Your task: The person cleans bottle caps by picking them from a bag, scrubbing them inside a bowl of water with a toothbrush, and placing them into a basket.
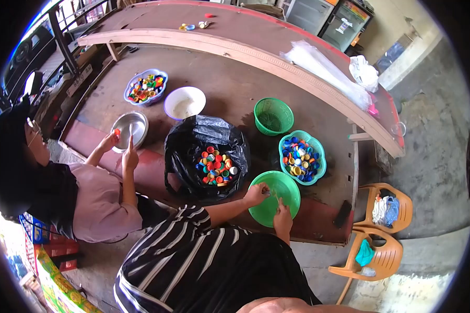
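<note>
My left hand (257, 193) is closed in a pinch over the green basin (263, 215). Whatever it pinches is too small to name. Close by, my right hand (283, 221) is closed at the basin's right side, around a slim thing I cannot make out. Just beyond the basin stands a teal scalloped basket (324, 163) of bottle caps (300, 158), mostly blue, white and yellow. Left of my hands, a black plastic bag (178, 156) lies open around more bottle caps (214, 166) in red, orange, green and white.
At left, a co-worker's hands (129, 156) hold a red cap and a thin blade by a metal bowl (144, 123). Further back are a white bowl (196, 96), a blue basket (133, 77) of caps and a green basket (286, 111). Orange chairs (389, 261) stand right.
</note>
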